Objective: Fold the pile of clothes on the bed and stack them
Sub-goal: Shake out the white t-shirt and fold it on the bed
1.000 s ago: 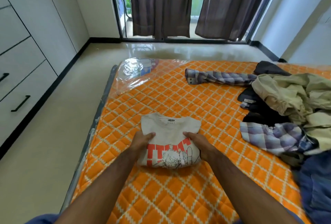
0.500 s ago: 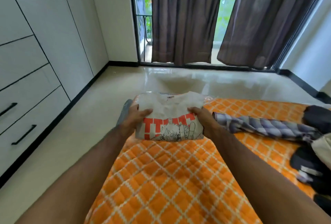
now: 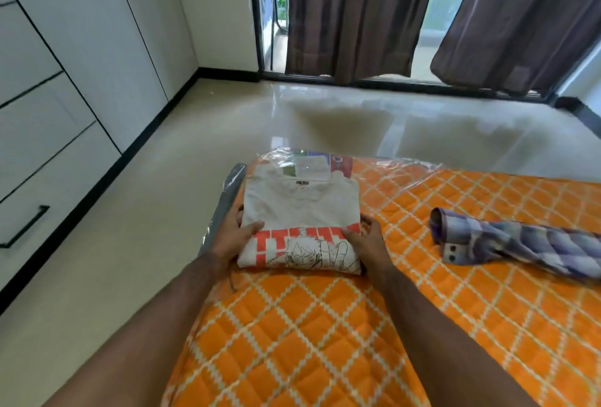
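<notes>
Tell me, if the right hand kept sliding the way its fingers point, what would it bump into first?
The right hand points inward and already grips the folded T-shirt, so it would push into that first. Beyond it sits the left hand.

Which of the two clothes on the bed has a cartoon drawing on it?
The folded white T-shirt held between both hands at the mattress corner. The plaid sleeve to its right shows only checks, no picture.

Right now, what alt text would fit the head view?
Two hands, left hand and right hand, grip a folded white T-shirt by its sides at the corner of an orange quilted mattress. A rolled plaid shirt lies to the right.
</notes>
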